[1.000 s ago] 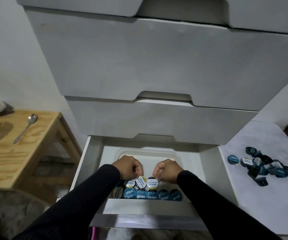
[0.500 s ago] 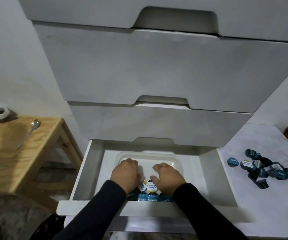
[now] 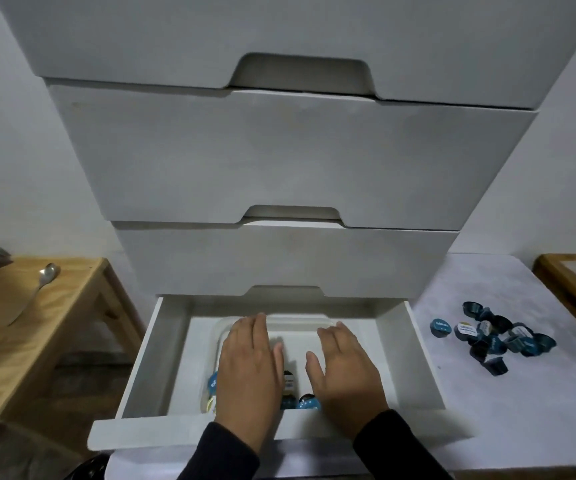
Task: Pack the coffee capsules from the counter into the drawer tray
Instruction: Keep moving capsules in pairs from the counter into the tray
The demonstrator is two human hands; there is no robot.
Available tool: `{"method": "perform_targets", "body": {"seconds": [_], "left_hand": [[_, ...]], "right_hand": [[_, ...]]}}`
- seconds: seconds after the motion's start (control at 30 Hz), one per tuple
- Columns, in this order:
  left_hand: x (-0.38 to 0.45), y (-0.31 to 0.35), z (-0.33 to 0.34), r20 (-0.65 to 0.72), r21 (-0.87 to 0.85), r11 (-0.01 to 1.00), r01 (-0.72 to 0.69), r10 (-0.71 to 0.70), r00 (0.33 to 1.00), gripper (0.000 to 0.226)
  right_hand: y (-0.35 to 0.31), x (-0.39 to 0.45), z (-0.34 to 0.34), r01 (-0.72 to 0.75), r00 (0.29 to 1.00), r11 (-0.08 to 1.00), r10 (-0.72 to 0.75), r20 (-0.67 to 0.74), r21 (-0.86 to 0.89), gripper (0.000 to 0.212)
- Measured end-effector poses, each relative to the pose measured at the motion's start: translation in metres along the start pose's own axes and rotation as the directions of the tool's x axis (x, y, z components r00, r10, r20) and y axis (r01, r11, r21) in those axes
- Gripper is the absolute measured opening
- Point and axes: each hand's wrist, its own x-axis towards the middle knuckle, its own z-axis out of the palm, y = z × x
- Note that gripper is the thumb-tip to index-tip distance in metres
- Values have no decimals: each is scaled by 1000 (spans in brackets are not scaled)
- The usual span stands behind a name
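Both hands, left [image 3: 248, 372] and right [image 3: 343, 372], lie flat over the tray [image 3: 297, 323] capsules [image 3: 309, 403].

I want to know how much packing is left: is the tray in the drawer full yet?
Not full. The tray shows bare floor at its far end; capsules fill only its near part.

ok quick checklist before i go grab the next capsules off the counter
1. Left hand free: ok, fingers straight, holding nothing.
2. Right hand free: ok, fingers straight, holding nothing.
3. Drawer open: ok, pulled out.
4. Room left in tray: ok, its far part is bare.
5. Capsules in tray sitting in neat rows: cannot tell, hands cover most.
6. Capsules on counter left to pack: ok, a loose pile lies right of the drawer.
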Motion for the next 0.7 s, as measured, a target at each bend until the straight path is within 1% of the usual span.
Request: {"method": "perform_targets", "body": {"seconds": [0.1, 0.13, 0.2, 0.27, 0.33, 0.37, 0.57, 0.63, 0.7], "left_hand": [[-1, 19, 6, 11, -31, 999, -37, 38, 999, 43], [-2, 27, 8, 25, -43, 998, -51, 52, 998, 44], [-1, 44, 10, 39, -52, 996, -75, 77, 996, 47], [3, 63, 13, 42, -53, 993, -102, 104, 994, 48], [8, 84, 21, 34, -63, 989, -137, 139, 990, 48], [9, 96, 26, 31, -74, 987, -146, 149, 988, 48], [12, 193, 58, 47, -161, 973, -164, 173, 984, 46], [9, 230, 72, 58, -187, 968, -169, 182, 981, 45], [2, 264, 91, 39, -212, 957, -198, 211, 977, 44]], "right_hand": [[16, -7, -3, 114, 986, 986, -128, -106, -124, 26], [22, -7, -9, 129, 979, 981, -150, -137, -146, 24], [35, -6, -22, 95, 972, 983, -126, -197, -159, 23], [53, -2, -34, -7, 983, 996, -10, -183, -94, 26], [77, 0, -43, -124, 984, 992, 122, -129, -6, 31], [91, -1, -45, -151, 981, 989, 150, -120, -1, 33], [189, -6, -71, -171, 977, 985, 169, -130, 1, 39], [230, -11, -78, -127, 982, 992, 125, -141, -7, 36], [272, -19, -78, -71, 988, 997, 67, -136, -28, 28]]}}
